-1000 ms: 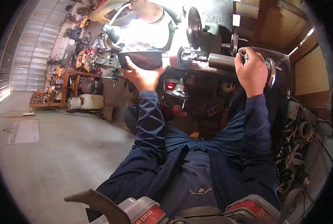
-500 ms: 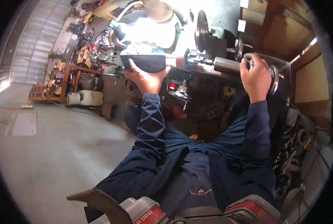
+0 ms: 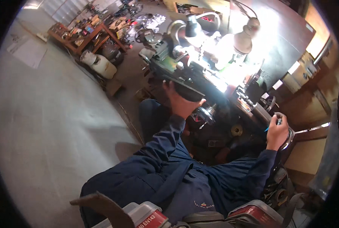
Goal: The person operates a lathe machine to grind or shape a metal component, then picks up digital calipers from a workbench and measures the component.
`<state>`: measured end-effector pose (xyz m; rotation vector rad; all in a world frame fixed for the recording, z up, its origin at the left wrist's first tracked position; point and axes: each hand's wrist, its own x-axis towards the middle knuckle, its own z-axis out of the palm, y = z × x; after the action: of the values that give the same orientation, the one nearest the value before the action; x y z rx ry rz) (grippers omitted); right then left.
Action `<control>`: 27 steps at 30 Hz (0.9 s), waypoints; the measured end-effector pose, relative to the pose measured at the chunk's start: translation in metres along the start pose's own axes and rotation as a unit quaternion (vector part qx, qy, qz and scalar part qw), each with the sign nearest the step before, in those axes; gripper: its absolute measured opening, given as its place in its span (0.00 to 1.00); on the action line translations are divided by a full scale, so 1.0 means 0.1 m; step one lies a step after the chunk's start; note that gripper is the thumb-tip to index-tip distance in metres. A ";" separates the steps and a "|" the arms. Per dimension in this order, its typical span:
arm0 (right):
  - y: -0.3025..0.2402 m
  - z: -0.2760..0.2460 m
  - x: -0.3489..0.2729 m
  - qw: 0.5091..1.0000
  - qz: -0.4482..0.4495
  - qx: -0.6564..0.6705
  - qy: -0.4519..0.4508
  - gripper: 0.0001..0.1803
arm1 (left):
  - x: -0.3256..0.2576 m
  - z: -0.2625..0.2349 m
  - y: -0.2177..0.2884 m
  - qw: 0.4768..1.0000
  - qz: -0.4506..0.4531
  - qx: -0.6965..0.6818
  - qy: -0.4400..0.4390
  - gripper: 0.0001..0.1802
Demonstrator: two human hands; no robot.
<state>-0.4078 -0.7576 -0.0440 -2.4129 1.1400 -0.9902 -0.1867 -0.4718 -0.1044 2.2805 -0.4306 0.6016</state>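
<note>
My left hand [image 3: 182, 104] is closed on the near edge of a dark, flat plate [image 3: 186, 90] at the machine's front, thumb to the right. Some of its fingers are hidden behind the plate. My right hand [image 3: 277, 133] is curled around a slim, dark thing with a blue tip [image 3: 267, 129], too small to name surely. This hand is beside the grey metal cylinder [image 3: 261, 113] at the machine's right end. A handwheel rim [image 3: 290, 140] shows just past my right wrist. Between my hands, a smaller handwheel [image 3: 206, 114] sticks out below the machine.
Two work lamps [image 3: 193, 29] [image 3: 242, 42] stand over the machine, and glare washes out its middle. A wooden bench [image 3: 87, 38] heaped with parts stands far left, a pale gas cylinder [image 3: 103, 66] below it. Wooden boards [image 3: 310, 110] rise at the right.
My view has turned, so the machine now runs slantwise down to the right. My left hand stays on the dark plate. The slim thing's blue tip now shows at my right hand.
</note>
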 end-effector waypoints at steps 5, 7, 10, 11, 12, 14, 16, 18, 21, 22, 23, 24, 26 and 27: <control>-0.07 0.06 0.00 1.000 0.014 0.005 -0.027 0.10 | -0.02 0.09 -0.37 0.995 0.043 0.085 0.029 0.76; -0.01 0.04 0.02 0.999 0.009 0.001 -0.034 0.10 | -0.03 -0.01 -0.26 0.999 -0.023 -0.022 -0.007 0.78; -0.04 0.07 0.08 0.999 0.010 0.021 -0.044 0.11 | 0.11 -0.18 -0.44 0.987 -0.122 -0.109 0.003 0.79; -0.05 0.08 0.07 0.999 0.013 0.023 -0.045 0.11 | 0.15 -0.38 -0.45 0.994 -0.044 -0.093 0.039 0.79; -0.08 0.09 0.06 0.998 0.016 0.027 -0.047 0.11 | 0.16 -0.49 -0.58 0.993 -0.056 -0.092 0.042 0.79; -0.16 0.15 0.02 0.997 0.014 0.036 -0.064 0.12 | 0.15 -0.72 -0.91 0.971 0.037 -0.155 0.179 0.80; -0.21 0.09 0.00 0.999 0.008 -0.015 -0.045 0.12 | 0.24 -0.99 -1.14 0.976 0.007 -0.076 0.204 0.80; -0.33 0.03 -0.08 0.997 0.020 -0.040 -0.055 0.13 | 0.35 -1.39 -1.39 0.968 -0.028 0.094 0.231 0.81; -0.28 0.03 -0.20 0.998 -0.031 -0.053 -0.010 0.13 | 0.45 -1.75 -1.86 0.927 -0.080 0.266 0.250 0.81; -0.33 0.02 -0.25 0.998 -0.036 -0.046 0.002 0.13 | 0.46 -1.79 -2.08 0.954 -0.113 0.093 0.263 0.81; -0.28 0.06 -0.31 0.995 -0.049 -0.087 0.005 0.13 | 0.46 -1.68 -2.24 0.953 -0.137 -0.079 0.260 0.81; -0.31 0.07 -0.39 0.990 -0.070 -0.125 0.014 0.13 | 0.39 -1.65 -2.39 0.950 -0.147 -0.073 0.266 0.81; -0.30 0.13 -0.72 0.989 -0.084 -0.114 0.043 0.13 | 0.14 -1.57 -2.73 0.954 -0.161 0.063 0.247 0.81; -0.30 0.18 -0.77 0.988 -0.086 -0.105 0.071 0.13 | -0.01 -1.44 -2.86 0.950 -0.205 0.097 0.215 0.80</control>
<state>-0.4136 -0.6798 -0.0771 -2.6831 1.1488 -1.1656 -0.0965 -0.1730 -0.1768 2.2381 0.3228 0.9209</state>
